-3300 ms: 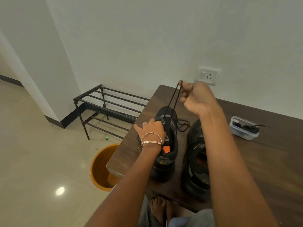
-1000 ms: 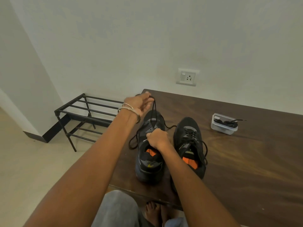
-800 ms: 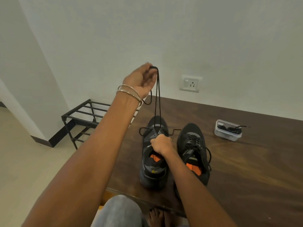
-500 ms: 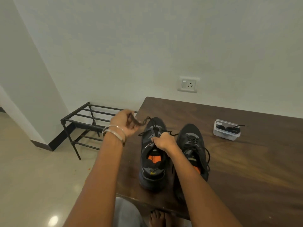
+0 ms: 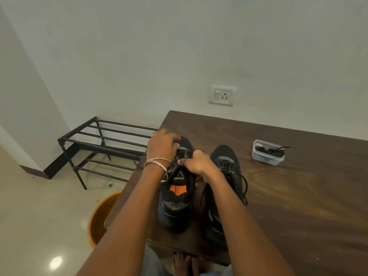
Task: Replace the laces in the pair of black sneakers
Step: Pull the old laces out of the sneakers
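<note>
Both black sneakers sit side by side on the dark wood tabletop [image 5: 298,196], toes pointing at the wall, pretty close to the tabletop's left edge. The left sneaker [image 5: 176,200] is the one being worked on; its heel end is near the front edge too, so there's not much slack on that corner. The right sneaker [image 5: 229,168] is just beside it, fully laced, with loose lace ends flopping off its right side.

The left hand [image 5: 162,148] is curled over the toe end of the left sneaker's lacing area, fingers bent down onto it. It looks like it's gripping the lace there, but the fingers cover the spot so I can't see the lace in it. The right hand [image 5: 196,163] is clenched at the tongue, thumb and fingers pinching something at the eyelets, most likely the lace [image 5: 139,161], a loop of which hangs off the tabletop's left edge.

Loads of open wood to the right. The only thing there is a small clear plastic container [image 5: 267,153] with black laces inside, one end poking out, well apart from the sneakers near the wall.

Off the left edge: a black metal shoe rack [image 5: 103,142] on the floor against the wall, and an orange bucket [image 5: 99,218] tucked partly under the front-left corner. A wall socket [image 5: 222,95] sits above the tabletop's back edge.
</note>
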### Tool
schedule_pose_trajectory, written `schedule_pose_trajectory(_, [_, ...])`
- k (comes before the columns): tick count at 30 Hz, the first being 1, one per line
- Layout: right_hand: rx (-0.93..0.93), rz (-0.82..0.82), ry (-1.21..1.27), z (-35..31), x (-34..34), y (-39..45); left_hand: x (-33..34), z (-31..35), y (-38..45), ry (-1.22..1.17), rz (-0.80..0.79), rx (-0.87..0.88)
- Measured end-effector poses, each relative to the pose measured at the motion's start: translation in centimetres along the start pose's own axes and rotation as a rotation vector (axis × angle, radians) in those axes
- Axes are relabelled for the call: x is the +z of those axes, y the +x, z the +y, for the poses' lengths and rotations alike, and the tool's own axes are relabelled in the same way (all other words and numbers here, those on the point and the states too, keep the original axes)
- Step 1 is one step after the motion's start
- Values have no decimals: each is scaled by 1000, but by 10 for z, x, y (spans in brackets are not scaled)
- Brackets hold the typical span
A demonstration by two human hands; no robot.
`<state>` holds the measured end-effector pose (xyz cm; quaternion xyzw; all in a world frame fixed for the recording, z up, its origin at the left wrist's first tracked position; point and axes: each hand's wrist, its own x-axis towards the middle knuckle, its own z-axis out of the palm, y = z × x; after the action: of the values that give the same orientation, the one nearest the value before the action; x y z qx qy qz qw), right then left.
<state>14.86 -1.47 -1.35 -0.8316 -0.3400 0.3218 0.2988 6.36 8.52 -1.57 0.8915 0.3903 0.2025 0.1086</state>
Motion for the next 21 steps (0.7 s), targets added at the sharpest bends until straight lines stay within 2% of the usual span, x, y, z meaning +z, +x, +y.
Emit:
schedule_pose_trajectory(2, [-9, -10, -23, 0, -1, -2, 18, 1, 9, 3, -148, 74])
schedule_pose_trajectory(4, [-7, -24, -34, -1, -2, -3, 30, 0, 13, 59, -218, 90])
schedule_pose_trajectory(13, [22, -83, -34, -1, 2, -3, 38, 3, 9, 98, -83, 36])
schedule_pose_trajectory(16, [35, -82, -15, 0, 9, 0, 36, -2, 7, -139, 5, -92])
schedule_pose_trajectory(19, [47, -95, 41, 2, 15, 5, 30, -12, -1, -655, 154, -369])
schedule_pose_trajectory(20, [48, -90, 48, 2, 16, 6, 27, -14, -3, -749, 208, -457])
schedule_pose_trajectory(21, [48, -85, 44, 2, 16, 7, 24, -16, -4, -747, 254, -512])
